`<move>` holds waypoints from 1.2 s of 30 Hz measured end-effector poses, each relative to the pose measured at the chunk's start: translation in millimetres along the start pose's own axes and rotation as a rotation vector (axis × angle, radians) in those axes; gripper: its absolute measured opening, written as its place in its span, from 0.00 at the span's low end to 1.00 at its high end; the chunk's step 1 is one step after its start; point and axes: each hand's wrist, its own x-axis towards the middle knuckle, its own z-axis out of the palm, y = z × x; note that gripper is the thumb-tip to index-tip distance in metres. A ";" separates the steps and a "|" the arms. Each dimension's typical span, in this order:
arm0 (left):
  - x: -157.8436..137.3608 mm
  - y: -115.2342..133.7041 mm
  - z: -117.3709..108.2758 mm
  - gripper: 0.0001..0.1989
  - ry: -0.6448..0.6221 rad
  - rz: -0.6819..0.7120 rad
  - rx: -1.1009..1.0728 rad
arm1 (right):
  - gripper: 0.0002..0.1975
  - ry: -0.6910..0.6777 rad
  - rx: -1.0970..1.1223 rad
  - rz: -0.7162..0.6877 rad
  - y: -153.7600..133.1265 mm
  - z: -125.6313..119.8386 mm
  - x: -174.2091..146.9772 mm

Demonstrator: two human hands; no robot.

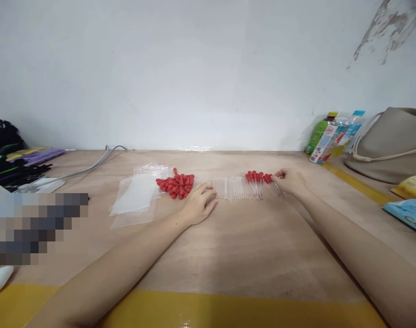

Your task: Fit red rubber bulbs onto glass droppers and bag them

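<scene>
Red-topped droppers [254, 176] lie by the right hand [291, 182], bunched at the end ones; whether it grips cannot be told. The left hand [198, 205], loosely spread, rests at a row of bare tubes [228, 187]. Only some are topped; most look bare. Leftward, loose bulbs [175, 186] lie piled beside clear bags [133, 196].

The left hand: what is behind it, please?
Just behind the left hand, parts of clear tubes and red bulbs show; whatever the hand covers cannot be seen.
</scene>
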 end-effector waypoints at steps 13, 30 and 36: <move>0.7 1.4 -1.0 0.08 -0.023 -0.006 0.021 | 0.25 -0.040 -0.161 -0.050 -33.2 5.6 -22.3; 0.4 0.4 -1.3 0.08 -0.033 -0.011 0.036 | 0.11 -0.152 -0.136 0.082 -21.5 -6.8 -14.6; 0.9 1.0 -1.1 0.08 -0.031 -0.019 0.069 | 0.12 -0.220 -0.221 0.042 -23.7 -2.4 -14.1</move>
